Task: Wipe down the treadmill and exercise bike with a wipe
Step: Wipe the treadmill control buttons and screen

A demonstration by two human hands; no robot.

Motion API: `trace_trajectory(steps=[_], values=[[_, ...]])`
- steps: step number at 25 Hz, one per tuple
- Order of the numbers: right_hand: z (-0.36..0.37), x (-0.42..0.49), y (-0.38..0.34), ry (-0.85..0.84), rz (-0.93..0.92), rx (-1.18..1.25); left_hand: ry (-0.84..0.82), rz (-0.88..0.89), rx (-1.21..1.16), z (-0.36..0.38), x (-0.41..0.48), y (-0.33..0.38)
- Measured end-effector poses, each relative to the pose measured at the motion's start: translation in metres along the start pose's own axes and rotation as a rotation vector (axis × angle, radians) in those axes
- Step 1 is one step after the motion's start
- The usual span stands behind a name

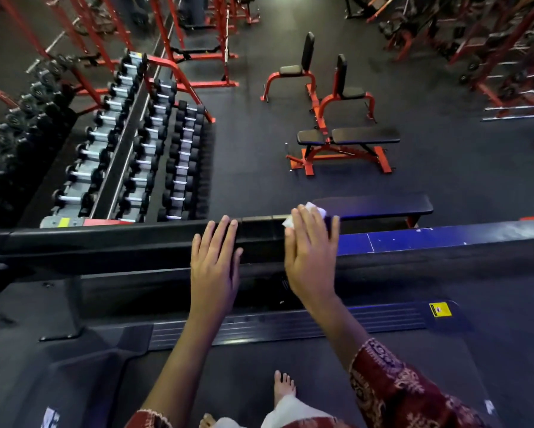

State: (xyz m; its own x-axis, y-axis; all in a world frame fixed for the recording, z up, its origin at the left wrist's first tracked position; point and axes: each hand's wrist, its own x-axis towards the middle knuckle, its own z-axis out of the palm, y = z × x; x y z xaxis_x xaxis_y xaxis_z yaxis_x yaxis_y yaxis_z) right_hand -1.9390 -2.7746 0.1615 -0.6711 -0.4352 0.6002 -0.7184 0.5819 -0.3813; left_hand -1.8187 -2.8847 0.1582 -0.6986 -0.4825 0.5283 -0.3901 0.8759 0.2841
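Wiping the treadmill (pixel 290 327): right hand (pixel 309 257) presses a white wipe (pixel 316 209) flat-fingered on the black handrail (pixel 120 239), left hand (pixel 215 257) resting flat beside it; next move, likely sweeping along the rail.

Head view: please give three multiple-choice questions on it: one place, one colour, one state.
1. Where is the wipe? A under the right hand on the black bar; B in a bucket; C in a pocket.
2. What colour are the bench frames? A blue; B red; C yellow.
3. How is the left hand? A gripping a bottle; B flat on the bar; C out of sight.
Answers: 1 A, white shows beyond that hand; 2 B, red legs; 3 B, fingers straight.
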Motion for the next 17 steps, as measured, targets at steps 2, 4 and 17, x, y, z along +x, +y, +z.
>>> trace_trajectory(steps=[2, 4, 17], values=[[0.004, -0.012, -0.014, -0.08, -0.191, 0.048, -0.009, 0.0, 0.004, 0.001, 0.0, -0.001], [0.0, -0.031, 0.003, -0.156, -0.371, 0.074, -0.029, 0.027, 0.009, 0.0, -0.002, -0.004], [0.024, -0.054, 0.002, -0.158, -0.276, 0.161, -0.052, 0.059, -0.075, 0.005, -0.027, -0.013]])
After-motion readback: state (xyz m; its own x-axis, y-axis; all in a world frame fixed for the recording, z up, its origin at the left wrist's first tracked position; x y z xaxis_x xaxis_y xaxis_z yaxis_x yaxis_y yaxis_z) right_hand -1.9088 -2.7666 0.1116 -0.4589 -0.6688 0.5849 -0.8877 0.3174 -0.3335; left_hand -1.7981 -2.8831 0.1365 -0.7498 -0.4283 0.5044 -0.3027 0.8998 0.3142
